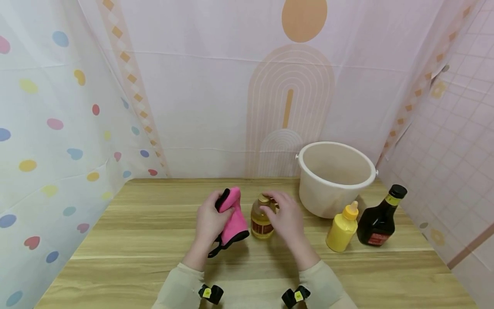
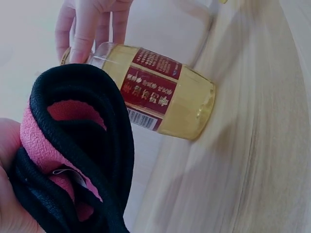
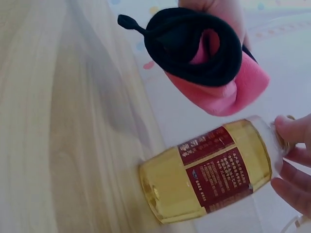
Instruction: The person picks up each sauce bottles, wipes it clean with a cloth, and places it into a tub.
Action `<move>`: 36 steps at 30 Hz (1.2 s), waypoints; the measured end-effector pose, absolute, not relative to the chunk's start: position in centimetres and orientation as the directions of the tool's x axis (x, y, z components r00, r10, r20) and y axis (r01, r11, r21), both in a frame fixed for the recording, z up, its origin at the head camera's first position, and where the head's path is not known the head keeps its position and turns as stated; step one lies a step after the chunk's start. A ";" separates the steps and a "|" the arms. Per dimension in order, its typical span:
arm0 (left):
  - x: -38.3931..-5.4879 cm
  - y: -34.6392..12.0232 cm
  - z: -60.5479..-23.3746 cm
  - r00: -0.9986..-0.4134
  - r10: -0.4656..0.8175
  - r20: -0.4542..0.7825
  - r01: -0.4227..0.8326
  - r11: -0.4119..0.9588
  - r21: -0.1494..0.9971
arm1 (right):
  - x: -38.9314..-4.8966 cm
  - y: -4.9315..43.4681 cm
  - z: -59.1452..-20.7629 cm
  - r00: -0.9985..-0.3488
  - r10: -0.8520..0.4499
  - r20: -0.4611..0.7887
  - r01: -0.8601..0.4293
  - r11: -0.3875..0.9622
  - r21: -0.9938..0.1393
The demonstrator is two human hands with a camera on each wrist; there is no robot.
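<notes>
My left hand (image 1: pixel 211 218) grips a folded pink cloth (image 1: pixel 233 216) with black edging and a small black loop, held above the table. Just right of it an oil bottle (image 1: pixel 261 226) stands upright, with yellow liquid, a dark red label and a gold cap. My right hand (image 1: pixel 287 214) holds this bottle by its neck. In the right wrist view, the thumb and fingers (image 3: pixel 294 131) lie around the neck below the cap. The left wrist view shows the cloth (image 2: pixel 36 128) bunched in folds, partly covering the bottle (image 2: pixel 189 104).
A white bucket (image 1: pixel 308 193) stands at the back right of the wooden table (image 1: pixel 146 223). In front of it are a yellow squeeze bottle (image 1: pixel 341 231) and a dark sauce bottle (image 1: pixel 376 223) with a black cap. Patterned curtains (image 1: pixel 200 107) enclose the table's back and sides.
</notes>
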State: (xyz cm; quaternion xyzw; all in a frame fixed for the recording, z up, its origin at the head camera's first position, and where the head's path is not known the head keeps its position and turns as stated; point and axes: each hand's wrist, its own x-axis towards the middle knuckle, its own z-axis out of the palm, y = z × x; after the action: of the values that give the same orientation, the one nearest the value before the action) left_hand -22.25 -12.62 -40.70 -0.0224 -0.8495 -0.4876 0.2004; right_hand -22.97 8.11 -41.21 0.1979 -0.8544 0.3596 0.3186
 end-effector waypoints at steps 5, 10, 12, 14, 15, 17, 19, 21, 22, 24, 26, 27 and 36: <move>-22.1 -12.7 -40.4 -0.926 -0.153 0.344 0.229 0.497 0.837 | -23.5 8.7 -40.9 -0.750 -0.174 0.638 -0.602 0.578 -0.550; -21.9 -12.7 -39.9 -0.933 -0.149 0.328 0.223 0.478 0.849 | -24.0 9.2 -40.8 -0.764 -0.227 0.604 -0.625 0.489 -0.608; -21.8 -12.6 -39.7 -0.933 -0.147 0.328 0.224 0.476 0.850 | -24.1 9.3 -40.8 -0.769 -0.241 0.592 -0.627 0.461 -0.627; -21.7 -12.5 -39.5 -0.933 -0.146 0.329 0.226 0.473 0.852 | -24.2 9.4 -40.7 -0.772 -0.252 0.584 -0.629 0.443 -0.640; -21.7 -12.4 -39.4 -0.932 -0.147 0.330 0.228 0.469 0.853 | -24.2 9.5 -40.7 -0.772 -0.258 0.581 -0.629 0.437 -0.643; -21.6 -12.2 -39.1 -0.931 -0.149 0.334 0.234 0.459 0.857 | -24.3 9.5 -40.6 -0.773 -0.267 0.575 -0.630 0.425 -0.650; -21.5 -11.9 -38.8 -0.927 -0.152 0.344 0.246 0.446 0.861 | -24.3 9.6 -40.7 -0.772 -0.277 0.572 -0.633 0.415 -0.654; -21.3 -11.6 -38.6 -0.920 -0.153 0.361 0.268 0.430 0.862 | -24.4 9.6 -40.7 -0.772 -0.285 0.568 -0.635 0.405 -0.658; -21.3 -11.4 -38.5 -0.916 -0.153 0.372 0.281 0.420 0.863 | -24.4 9.6 -40.7 -0.771 -0.288 0.568 -0.635 0.401 -0.660; -21.2 -10.9 -38.3 -0.906 -0.151 0.394 0.308 0.403 0.862 | -24.4 9.6 -40.8 -0.768 -0.291 0.571 -0.639 0.396 -0.659; -21.1 -10.3 -38.4 -0.897 -0.144 0.417 0.336 0.389 0.858 | -24.4 9.6 -40.8 -0.766 -0.290 0.573 -0.642 0.394 -0.658; -21.1 -10.0 -38.5 -0.892 -0.139 0.430 0.351 0.386 0.853 | -24.4 9.6 -40.8 -0.764 -0.290 0.576 -0.644 0.393 -0.657; -21.3 -8.4 -40.2 -0.833 -0.086 0.547 0.460 0.443 0.770 | -24.5 9.6 -41.2 -0.755 -0.275 0.595 -0.654 0.381 -0.654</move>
State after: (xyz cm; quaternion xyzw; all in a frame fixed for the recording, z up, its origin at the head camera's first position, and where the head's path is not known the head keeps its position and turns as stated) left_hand -21.26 -8.39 -40.24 -0.1158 -0.8069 -0.5151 0.2648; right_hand -24.49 9.60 -41.22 0.2877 -0.8066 0.4764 0.1990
